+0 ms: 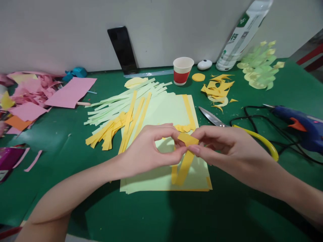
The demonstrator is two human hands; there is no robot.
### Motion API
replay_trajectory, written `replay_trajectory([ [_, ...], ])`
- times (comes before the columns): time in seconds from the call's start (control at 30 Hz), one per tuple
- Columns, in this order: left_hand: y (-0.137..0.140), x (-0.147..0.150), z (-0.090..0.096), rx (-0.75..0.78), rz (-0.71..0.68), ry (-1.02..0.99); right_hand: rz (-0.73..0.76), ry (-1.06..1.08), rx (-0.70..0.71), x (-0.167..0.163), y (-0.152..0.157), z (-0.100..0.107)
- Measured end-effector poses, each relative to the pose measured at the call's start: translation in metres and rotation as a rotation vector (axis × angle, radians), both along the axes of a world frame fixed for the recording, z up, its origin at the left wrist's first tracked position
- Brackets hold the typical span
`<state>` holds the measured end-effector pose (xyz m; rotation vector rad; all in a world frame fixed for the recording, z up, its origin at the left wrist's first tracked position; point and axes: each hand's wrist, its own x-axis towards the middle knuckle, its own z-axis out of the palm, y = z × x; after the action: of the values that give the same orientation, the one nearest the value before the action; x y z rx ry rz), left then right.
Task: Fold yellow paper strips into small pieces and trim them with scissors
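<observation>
Between my two hands is a yellow paper strip, pinched near its folded top end, with the rest hanging toward me. My left hand grips the fold from the left with thumb and fingertips. From the right, my right hand pinches the same strip, its thumb at the fold. Beneath lies a stack of pale green paper sheets. Small yellow pieces rest on it just behind my fingers. Long yellow strips lie along the stack's left side. Scissors with yellow handles sit partly behind my right hand.
Green strips and short yellow strips lie left. Pink paper is farther left. At the back stand a phone, a paper cup and a white pack. A blue glue gun with its black cord lies right.
</observation>
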<state>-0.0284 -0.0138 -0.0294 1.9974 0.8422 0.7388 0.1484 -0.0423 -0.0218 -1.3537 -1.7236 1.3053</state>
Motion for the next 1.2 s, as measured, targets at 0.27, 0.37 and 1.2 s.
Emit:
replay_trajectory([
  [0.27,0.0017,-0.0007,0.0028,0.005,-0.139,0.054,0.146,-0.003,0.042,0.0048,0.0025,0.0014],
  [0.37,0.0015,-0.0011,0.0035,0.008,-0.164,0.066,0.147,0.022,0.000,0.0044,0.0017,0.0018],
  [1.2,0.0031,-0.0022,0.0007,-0.018,-0.104,0.054,0.064,0.152,-0.106,0.0027,0.0030,0.0022],
])
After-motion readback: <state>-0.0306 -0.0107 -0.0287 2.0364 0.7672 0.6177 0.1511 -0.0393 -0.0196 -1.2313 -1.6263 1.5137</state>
